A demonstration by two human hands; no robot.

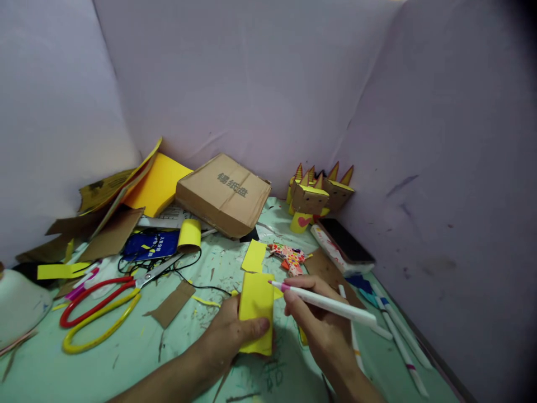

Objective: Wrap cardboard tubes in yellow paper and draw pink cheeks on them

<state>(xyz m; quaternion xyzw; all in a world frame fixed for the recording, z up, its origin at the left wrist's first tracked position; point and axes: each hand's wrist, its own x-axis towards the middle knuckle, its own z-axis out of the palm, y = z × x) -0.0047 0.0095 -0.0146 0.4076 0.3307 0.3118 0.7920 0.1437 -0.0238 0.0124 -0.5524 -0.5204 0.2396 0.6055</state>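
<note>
Through my one head-worn camera I look forward and down, from the wearer's own side, onto a wrinkled pale green table covering (79,378). The bare left hand (229,333) and the bare right hand (316,322) enter close, from the bottom edge; farther off, smooth pale lilac walls (251,84) bound the wide view behind and on both sides.

A faintly creased, lilac-grey back wall (251,84) meets a plain left wall (50,112) and a right wall (440,140) scuffed with dark smudges, all three enclosing a work surface (62,380) in stained pale green under soft, dim light.
</note>
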